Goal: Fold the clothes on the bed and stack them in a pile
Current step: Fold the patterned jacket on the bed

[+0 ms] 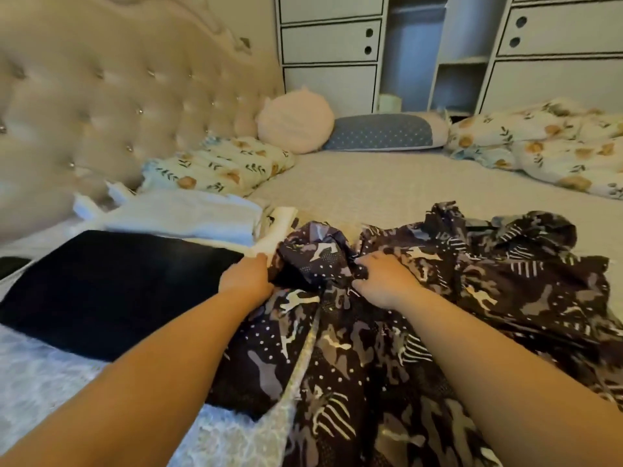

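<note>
Both arms reach forward over the bed [387, 183], and each hand is busy with a large dark patterned garment [387, 348] that lies crumpled across the near right part of the mattress, printed with pale camouflage shapes, dots and stripes. The left hand [247, 279] has its fingers curled into a bunched fold at the garment's upper left edge, gripping the cloth there, right next to the corner of a folded black garment [111, 288]. The right hand [381, 281] pinches a gathered ridge of the same patterned cloth just beside the left hand, its fingers bent down into the fabric. The folded black garment lies flat on the bed to the left of the patterned one, and their edges touch near the left wrist. Behind the black piece rests a folded white garment [182, 214], with a smaller cream folded item [276, 230] at its right side, close to the patterned cloth. Further back, a floral pillow [219, 166] leans near the tufted headboard [101, 96], followed by a round pink cushion [296, 124] and a blue dotted pillow [384, 131]. A floral quilt [546, 146] is heaped at the far right. White drawer units [332, 42] stand against the wall beyond the bed.
</note>
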`<action>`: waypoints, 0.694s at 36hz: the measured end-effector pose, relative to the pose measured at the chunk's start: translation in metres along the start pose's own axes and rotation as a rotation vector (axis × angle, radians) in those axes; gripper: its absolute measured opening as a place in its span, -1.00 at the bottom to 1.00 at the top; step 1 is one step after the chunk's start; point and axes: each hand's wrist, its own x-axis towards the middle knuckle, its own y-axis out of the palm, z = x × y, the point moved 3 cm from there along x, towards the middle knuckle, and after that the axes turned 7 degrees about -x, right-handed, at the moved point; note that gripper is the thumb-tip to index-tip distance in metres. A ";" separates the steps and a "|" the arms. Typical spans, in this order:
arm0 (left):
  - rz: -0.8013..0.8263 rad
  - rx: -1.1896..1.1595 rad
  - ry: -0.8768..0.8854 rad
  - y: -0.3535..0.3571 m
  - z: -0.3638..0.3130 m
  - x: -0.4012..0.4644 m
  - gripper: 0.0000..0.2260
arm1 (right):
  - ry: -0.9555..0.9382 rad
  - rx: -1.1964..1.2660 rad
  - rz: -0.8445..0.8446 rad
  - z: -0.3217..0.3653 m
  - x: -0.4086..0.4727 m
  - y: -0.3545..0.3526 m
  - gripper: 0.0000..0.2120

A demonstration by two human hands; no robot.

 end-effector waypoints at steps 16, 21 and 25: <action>0.419 -1.262 0.293 -0.101 -0.159 -0.052 -0.76 | 0.299 1.306 -0.156 0.011 -0.013 -0.108 -0.81; 0.448 -1.389 0.293 -0.093 -0.218 -0.060 -0.76 | 0.545 0.800 -0.232 -0.082 -0.047 -0.148 -0.76; 0.109 -0.418 0.454 -0.073 -0.248 -0.031 -0.69 | 0.542 0.313 -0.078 -0.149 -0.077 -0.166 -0.69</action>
